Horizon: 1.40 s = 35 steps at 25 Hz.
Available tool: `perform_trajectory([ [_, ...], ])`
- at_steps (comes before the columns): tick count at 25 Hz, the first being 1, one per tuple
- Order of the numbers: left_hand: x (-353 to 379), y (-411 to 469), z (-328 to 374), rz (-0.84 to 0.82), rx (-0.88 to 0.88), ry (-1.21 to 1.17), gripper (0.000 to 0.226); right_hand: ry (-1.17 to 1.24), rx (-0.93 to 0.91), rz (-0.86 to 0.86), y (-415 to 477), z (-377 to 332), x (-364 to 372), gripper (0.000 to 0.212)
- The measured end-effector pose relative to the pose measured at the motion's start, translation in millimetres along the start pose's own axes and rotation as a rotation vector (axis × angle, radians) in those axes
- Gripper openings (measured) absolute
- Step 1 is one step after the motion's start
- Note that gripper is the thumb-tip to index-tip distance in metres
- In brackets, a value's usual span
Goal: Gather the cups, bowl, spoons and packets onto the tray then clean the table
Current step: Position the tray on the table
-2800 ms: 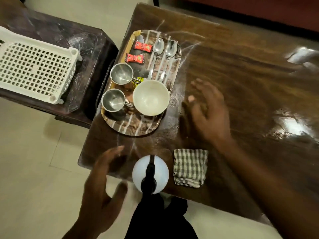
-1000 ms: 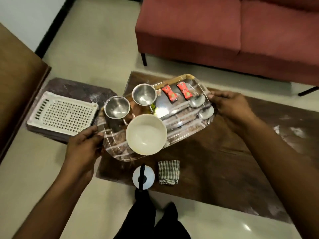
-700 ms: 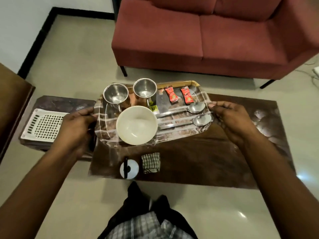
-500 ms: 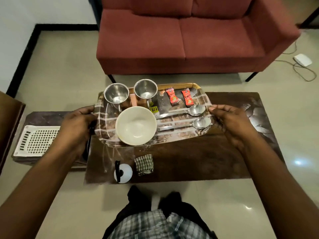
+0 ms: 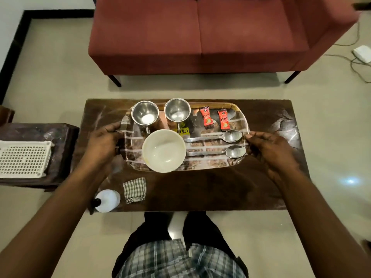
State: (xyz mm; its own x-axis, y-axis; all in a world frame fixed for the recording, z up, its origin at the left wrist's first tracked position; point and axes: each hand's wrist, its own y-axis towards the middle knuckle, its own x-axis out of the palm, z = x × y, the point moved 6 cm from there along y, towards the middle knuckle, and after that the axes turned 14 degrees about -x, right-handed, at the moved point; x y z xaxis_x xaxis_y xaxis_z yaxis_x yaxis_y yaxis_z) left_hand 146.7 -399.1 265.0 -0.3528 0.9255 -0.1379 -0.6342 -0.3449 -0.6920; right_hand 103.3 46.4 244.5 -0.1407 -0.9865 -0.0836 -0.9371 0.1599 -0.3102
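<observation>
The patterned tray point(image 5: 212, 163) is held level above the dark wooden table point(image 5: 200, 189). My left hand point(image 5: 104, 143) grips its left end and my right hand point(image 5: 269, 149) grips its right end. On the tray stand two steel cups point(image 5: 145, 115) point(image 5: 177, 111), a white bowl point(image 5: 163, 150), two spoons point(image 5: 218, 137) point(image 5: 222, 152) lying side by side and two red packets point(image 5: 205, 117) point(image 5: 223, 120).
A checked cloth point(image 5: 134, 190) and a white spray bottle point(image 5: 106, 200) sit at the table's near left corner. A white perforated basket point(image 5: 22, 159) rests on a low side table to the left. A red sofa point(image 5: 200, 33) stands beyond the table.
Both hands took hold of the tray and lifted it off the table's left end. I stood up, and the tray now hangs level over the table's middle.
</observation>
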Motion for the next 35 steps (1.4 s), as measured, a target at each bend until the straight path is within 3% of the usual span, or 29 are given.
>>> perform_trajectory([
  [10,90.4,112.7,-68.4,0.021,-0.13,0.16,0.032,-0.045,0.133,0.096,90.6,128.6,-34.5,0.022],
  [21,126.9,247.2,-163.6,0.073,-0.198,0.19,0.041,-0.086,0.221,0.134,162.3,268.1,-18.8,0.026],
  [35,144.0,280.5,-190.0,0.048,-0.151,0.299,0.044,-0.07,0.238,0.181,168.7,303.1,-17.0,0.027],
])
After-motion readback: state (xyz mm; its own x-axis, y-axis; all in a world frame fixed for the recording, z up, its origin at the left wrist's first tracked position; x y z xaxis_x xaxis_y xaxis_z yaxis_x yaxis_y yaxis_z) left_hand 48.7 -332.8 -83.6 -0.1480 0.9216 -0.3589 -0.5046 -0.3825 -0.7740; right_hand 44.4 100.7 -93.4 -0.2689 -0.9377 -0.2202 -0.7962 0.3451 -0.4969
